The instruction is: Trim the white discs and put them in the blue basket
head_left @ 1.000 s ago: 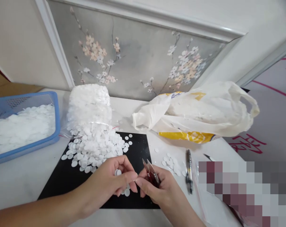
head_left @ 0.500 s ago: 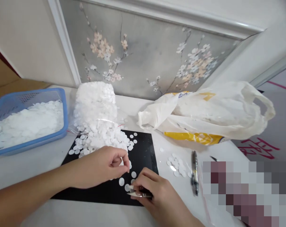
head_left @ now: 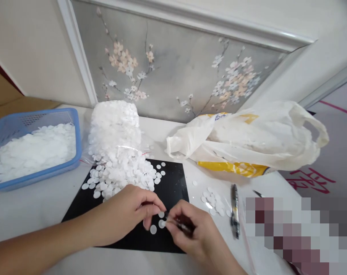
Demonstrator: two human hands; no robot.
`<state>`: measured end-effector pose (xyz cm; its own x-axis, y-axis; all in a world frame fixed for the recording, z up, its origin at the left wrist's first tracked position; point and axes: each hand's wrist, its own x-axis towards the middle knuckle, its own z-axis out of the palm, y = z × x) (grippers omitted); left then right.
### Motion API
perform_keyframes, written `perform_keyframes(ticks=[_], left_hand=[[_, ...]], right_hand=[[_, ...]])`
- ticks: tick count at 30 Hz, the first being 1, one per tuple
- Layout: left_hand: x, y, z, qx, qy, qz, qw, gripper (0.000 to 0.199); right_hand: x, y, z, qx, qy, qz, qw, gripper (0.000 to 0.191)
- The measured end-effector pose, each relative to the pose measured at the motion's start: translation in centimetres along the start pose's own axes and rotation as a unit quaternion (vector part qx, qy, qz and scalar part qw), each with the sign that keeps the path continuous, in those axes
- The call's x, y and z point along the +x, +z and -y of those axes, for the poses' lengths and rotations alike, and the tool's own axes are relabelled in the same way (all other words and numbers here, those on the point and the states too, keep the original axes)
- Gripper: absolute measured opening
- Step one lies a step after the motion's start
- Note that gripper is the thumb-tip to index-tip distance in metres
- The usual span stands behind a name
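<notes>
Over the black mat (head_left: 173, 191), my left hand (head_left: 139, 214) has its thumb and fingers drawn together close to a few loose white discs (head_left: 153, 229); whether anything is between them is too small to tell. My right hand (head_left: 190, 225), to its right, is closed around a dark, slim tool (head_left: 185, 226), whose tip is at a small disc near the fingertips. Behind my left hand, a heap of white discs (head_left: 119, 172) spreads from the mouth of a clear bag (head_left: 114, 122).
A blue basket (head_left: 78, 141) of white discs stands at the left. At the back right lies a white and yellow plastic bag (head_left: 248, 141). Right of the mat are a pen (head_left: 235, 210), a small clear bag with discs (head_left: 215, 200) and a dark pointed item (head_left: 258, 193).
My left hand has moved right and slightly down, towards the loose discs. My right hand has shifted a little to the right, and its tool points differently.
</notes>
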<state>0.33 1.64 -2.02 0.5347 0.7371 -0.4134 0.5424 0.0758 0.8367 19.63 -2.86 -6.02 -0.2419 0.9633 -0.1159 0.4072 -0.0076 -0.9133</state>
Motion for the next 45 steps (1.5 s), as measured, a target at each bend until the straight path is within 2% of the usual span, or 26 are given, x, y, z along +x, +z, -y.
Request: perform_keyframes(ticks=[1,3,6,9,13,17,26,32,41,45], left_hand=[[0.1,0.4,0.0,-0.054,-0.003,0.009,0.999,0.022],[0.3,1.1,0.1,-0.147,-0.01,0.022,0.989,0.017],[0.4,1.9,0.1,-0.216,-0.024,0.005,0.976,0.015],[0.1,1.8,-0.3,-0.253,-0.059,-0.009,0.966,0.021],[-0.1,1.3,-1.1,-0.311,-0.09,-0.009,0.946,0.028],[0.0,1.3,-0.9,-0.323,-0.075,-0.014,0.943,0.027],[0.2,1.6,-0.2,-0.277,-0.043,-0.024,0.96,0.023],[0.0,1.7,-0.4,-0.266,-0.036,-0.022,0.963,0.023],[-0.2,1.9,-0.7,-0.298,-0.045,-0.021,0.953,0.019],[-0.1,1.8,-0.8,-0.287,-0.045,-0.017,0.957,0.018]], right_hand=[[0.0,-0.1,0.4,0.038,0.033,-0.015,0.999,0.007],[0.0,-0.1,1.0,0.088,0.071,-0.036,0.993,0.014],[-0.2,-0.2,1.3,0.111,0.071,-0.058,0.99,0.021],[-0.4,-0.6,0.8,0.08,0.03,-0.09,0.992,0.026],[-0.5,-1.5,-0.2,-0.031,-0.09,-0.12,0.988,0.038],[-0.8,-1.4,-0.5,-0.112,-0.172,-0.115,0.972,0.038],[-0.8,-0.3,-0.9,-0.151,-0.24,-0.155,0.946,0.036],[-0.7,-0.5,-0.3,-0.152,-0.238,-0.149,0.948,0.035],[-0.8,-0.3,-0.8,-0.135,-0.251,-0.162,0.945,0.036],[-0.9,-0.4,-0.2,-0.141,-0.233,-0.158,0.949,0.033]])
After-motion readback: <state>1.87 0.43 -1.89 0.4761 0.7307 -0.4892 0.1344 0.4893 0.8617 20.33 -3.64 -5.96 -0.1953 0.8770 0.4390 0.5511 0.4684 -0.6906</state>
